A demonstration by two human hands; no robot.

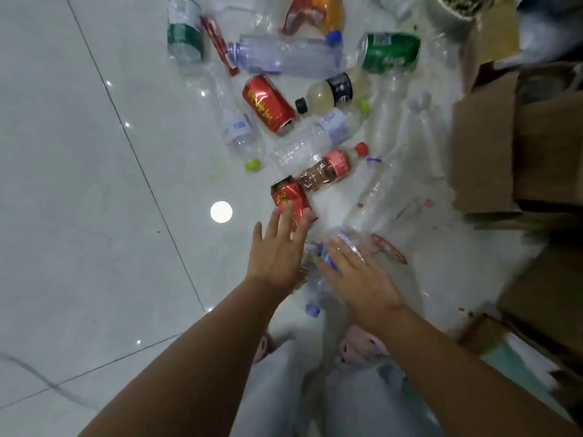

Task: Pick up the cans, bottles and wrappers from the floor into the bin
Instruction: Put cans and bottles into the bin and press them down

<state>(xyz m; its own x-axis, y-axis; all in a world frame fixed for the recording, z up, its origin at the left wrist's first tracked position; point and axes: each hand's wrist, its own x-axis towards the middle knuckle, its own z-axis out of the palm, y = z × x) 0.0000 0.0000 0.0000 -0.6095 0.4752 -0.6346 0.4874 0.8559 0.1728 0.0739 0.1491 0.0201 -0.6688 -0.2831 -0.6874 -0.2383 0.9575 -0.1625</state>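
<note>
A crushed red can (288, 197) lies on the white tile floor, and the fingertips of my left hand (276, 252) reach over its near end, fingers spread. My right hand (356, 279) rests on a crumpled clear bottle with a blue label (342, 241), fingers curled over it. Beyond them lie a second red can (268, 104), a red-capped bottle (328, 168), a black-capped bottle of pale liquid (331, 91), a green-labelled bottle (184, 33), a green can (389, 52), several clear bottles and an orange wrapper (315, 14).
Brown cardboard boxes (511, 146) stand along the right side, with more (542, 298) lower right. A red flat wrapper (389, 252) lies beside my right hand. My legs and pink slippers (359, 350) are below. No bin shows in this view.
</note>
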